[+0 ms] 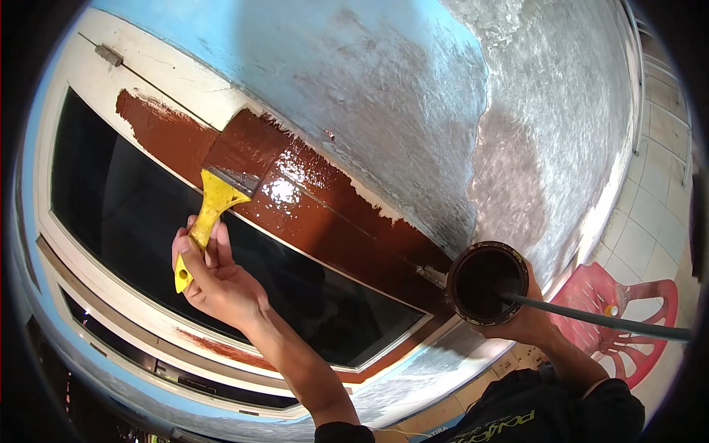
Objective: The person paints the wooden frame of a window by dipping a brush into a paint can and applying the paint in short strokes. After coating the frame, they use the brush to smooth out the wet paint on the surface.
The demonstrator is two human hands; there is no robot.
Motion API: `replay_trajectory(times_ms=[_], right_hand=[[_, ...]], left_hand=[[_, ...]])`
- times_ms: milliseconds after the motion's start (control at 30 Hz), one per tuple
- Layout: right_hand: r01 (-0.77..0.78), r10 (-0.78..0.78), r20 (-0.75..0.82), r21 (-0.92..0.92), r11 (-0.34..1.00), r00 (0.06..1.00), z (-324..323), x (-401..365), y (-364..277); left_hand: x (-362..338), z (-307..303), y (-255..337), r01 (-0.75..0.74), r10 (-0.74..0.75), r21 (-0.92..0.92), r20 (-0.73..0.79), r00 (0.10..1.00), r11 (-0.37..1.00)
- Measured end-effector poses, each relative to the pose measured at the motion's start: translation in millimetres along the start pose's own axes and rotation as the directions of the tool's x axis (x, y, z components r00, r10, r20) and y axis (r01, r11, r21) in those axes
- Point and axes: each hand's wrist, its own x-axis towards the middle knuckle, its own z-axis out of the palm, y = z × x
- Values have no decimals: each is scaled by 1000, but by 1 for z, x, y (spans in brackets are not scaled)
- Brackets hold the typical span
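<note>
My left hand point(214, 277) is closed around the yellow handle of a wide paintbrush point(216, 203). The brush's bristle end lies against a window frame point(332, 221), where wet, shiny red-brown paint covers much of the white surface. In my right hand point(521, 321) is a round paint can point(487, 284), seen from above with dark paint inside. A long grey stick point(605, 316) leans out of the can over its rim toward the right. Most of my right fingers are hidden behind the can.
Dark window glass point(185, 214) sits below the painted strip. Beyond the frame is a blue and grey wall point(399, 96) with worn patches. A red plastic chair point(591, 303) stands on the tiled floor point(650, 192) at the right. A bolt point(111, 55) is on the upper-left frame.
</note>
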Motion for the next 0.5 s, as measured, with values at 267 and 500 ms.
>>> replay_trajectory(times_ms=[267, 500], right_hand=[[3, -3, 7, 26, 1000, 1000, 1, 0, -1], [-14, 14, 24, -6, 1000, 1000, 1, 1, 1]], left_hand=[[-3, 1, 0, -4, 4, 31, 10, 1000, 1000], [0, 5, -2, -17, 15, 73, 27, 1000, 997]])
